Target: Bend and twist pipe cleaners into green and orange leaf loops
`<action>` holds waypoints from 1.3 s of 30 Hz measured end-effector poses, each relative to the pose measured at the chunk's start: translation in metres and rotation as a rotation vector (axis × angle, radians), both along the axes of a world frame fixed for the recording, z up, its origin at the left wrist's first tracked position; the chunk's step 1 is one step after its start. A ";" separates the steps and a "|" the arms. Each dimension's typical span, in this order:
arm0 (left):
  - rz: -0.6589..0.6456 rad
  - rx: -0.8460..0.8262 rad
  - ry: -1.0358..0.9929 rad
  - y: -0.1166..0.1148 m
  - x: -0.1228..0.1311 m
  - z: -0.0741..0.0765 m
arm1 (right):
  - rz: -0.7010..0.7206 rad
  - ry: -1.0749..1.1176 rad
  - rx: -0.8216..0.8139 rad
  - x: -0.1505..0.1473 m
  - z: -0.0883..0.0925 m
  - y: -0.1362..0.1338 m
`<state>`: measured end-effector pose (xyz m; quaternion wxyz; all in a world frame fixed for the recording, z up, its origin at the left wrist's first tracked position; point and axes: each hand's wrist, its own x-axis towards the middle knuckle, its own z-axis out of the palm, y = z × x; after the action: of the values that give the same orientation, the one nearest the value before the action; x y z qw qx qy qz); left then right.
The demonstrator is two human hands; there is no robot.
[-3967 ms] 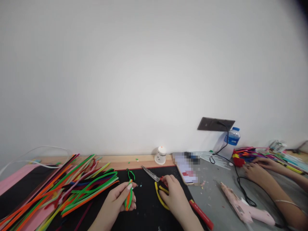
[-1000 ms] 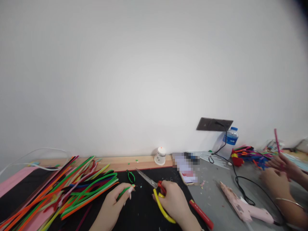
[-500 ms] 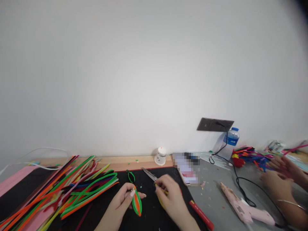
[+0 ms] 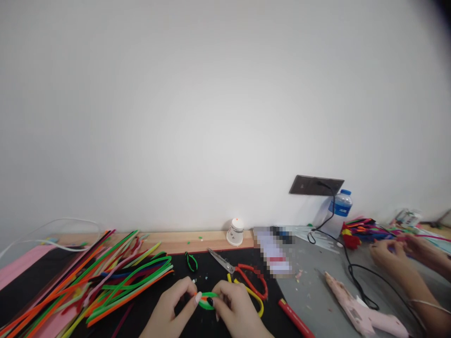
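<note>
Between both hands is a small leaf-shaped piece of green and orange pipe cleaner [image 4: 205, 305], lying sideways. My left hand [image 4: 176, 305] pinches its left end between thumb and fingertips. On the other end, my right hand [image 4: 234, 307] is closed, with a small dark spot at its fingertips that I cannot make out. Scissors [image 4: 230, 269] with one red and one yellow handle loop lie spread on the black mat [image 4: 165, 324], just beyond my right hand. A green and black pipe-cleaner loop [image 4: 191, 262] rests farther back on the mat.
Many coloured pipe cleaners [image 4: 116, 291] are heaped at the left. An upturned paper cup [image 4: 235, 233] stands by the wall. To the right are a phone [image 4: 276, 258], a red cutter-like tool [image 4: 295, 319], a pink glue gun [image 4: 359, 307], a bottle [image 4: 340, 209] and another person's hands [image 4: 391, 256].
My right hand has left the scissors' handles and moved left onto the pipe-cleaner leaf. The leaf has turned from hanging downward to lying sideways between both hands.
</note>
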<state>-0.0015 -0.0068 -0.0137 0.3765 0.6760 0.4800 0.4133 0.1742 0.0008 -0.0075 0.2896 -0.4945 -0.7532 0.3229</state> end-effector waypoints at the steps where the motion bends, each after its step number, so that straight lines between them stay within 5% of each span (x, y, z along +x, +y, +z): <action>1: -0.002 -0.023 0.003 0.000 0.000 0.000 | -0.010 -0.015 0.022 0.000 0.001 0.000; 14: -0.063 -0.234 -0.200 0.005 0.003 -0.003 | -0.028 -0.089 0.185 0.000 0.002 -0.001; 21: -0.070 -0.010 0.123 0.000 0.001 -0.002 | -0.034 0.047 0.044 -0.005 0.004 0.000; 27: -0.089 0.004 0.259 -0.003 0.004 -0.005 | 0.030 0.135 -0.072 -0.004 0.002 0.000; 39: -0.056 0.194 0.482 -0.003 0.004 -0.011 | 0.022 -0.067 0.259 -0.006 -0.005 -0.001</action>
<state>0.0022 -0.0095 -0.0251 0.1962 0.8008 0.4951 0.2739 0.1679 -0.0007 -0.0128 0.3219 -0.4550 -0.8034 0.2095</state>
